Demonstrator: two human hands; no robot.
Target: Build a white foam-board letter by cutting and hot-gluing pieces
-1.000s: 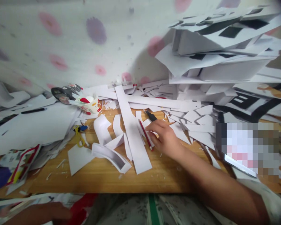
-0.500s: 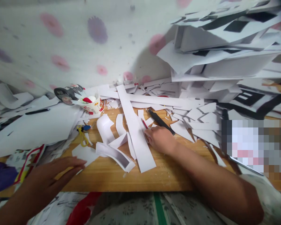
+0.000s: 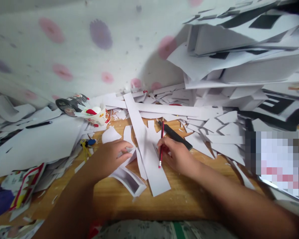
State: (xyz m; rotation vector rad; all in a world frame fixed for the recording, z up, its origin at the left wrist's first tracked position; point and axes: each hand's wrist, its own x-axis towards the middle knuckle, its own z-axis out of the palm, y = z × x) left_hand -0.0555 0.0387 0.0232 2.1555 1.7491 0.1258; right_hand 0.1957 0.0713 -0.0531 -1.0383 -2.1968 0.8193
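My right hand (image 3: 175, 155) pinches a red pencil (image 3: 161, 143) that stands nearly upright over a long white paper strip (image 3: 144, 142) lying on the wooden table (image 3: 179, 192). A black craft knife (image 3: 174, 134) lies just behind that hand. My left hand (image 3: 112, 156) rests with fingers spread on curled white paper pieces (image 3: 124, 159) to the left of the strip, holding nothing.
White paper scraps (image 3: 214, 122) litter the table's back. A tall stack of paper sheets (image 3: 244, 53) rises at the right. A paper cup (image 3: 98, 116) and a roll of tape (image 3: 69, 103) sit at the back left, yellow-handled scissors (image 3: 86, 146) nearby. Flat sheets (image 3: 35, 139) cover the left side.
My right hand has picked the red pencil up off the table and holds it upright. My left hand came up from below and moved right onto the curled paper pieces.
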